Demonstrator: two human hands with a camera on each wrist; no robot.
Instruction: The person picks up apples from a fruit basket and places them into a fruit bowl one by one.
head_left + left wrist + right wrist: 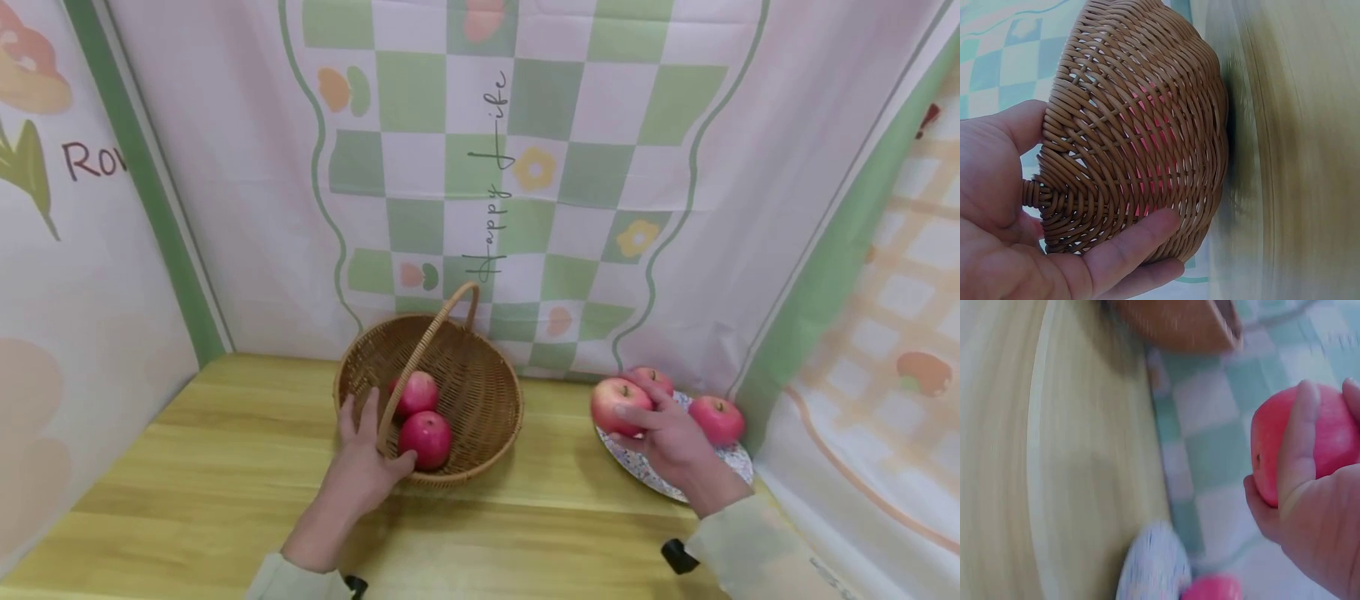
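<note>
At the near left rim of a brown wicker basket [483, 408], my left hand [363, 471] grips the edge by the handle's foot. The left wrist view shows its thumb at the rim and fingers along the woven outer wall [1141, 125]. Two red apples lie in the basket, a front apple [425, 440] and a rear apple [420, 393]. My right hand [678, 442] holds a pinkish apple [1272, 434] above the left part of a speckled plate [645, 475], with fingers and thumb around it. Two more apples are on the plate, one at the right [717, 419] and one behind [654, 381].
Basket and plate stand on a light wooden table [247, 467], near its back edge. A checkered cloth [480, 167] hangs behind them, with a printed cloth [90, 292] on the left and another cloth [885, 375] on the right. The basket's handle [427, 342] arches upward.
</note>
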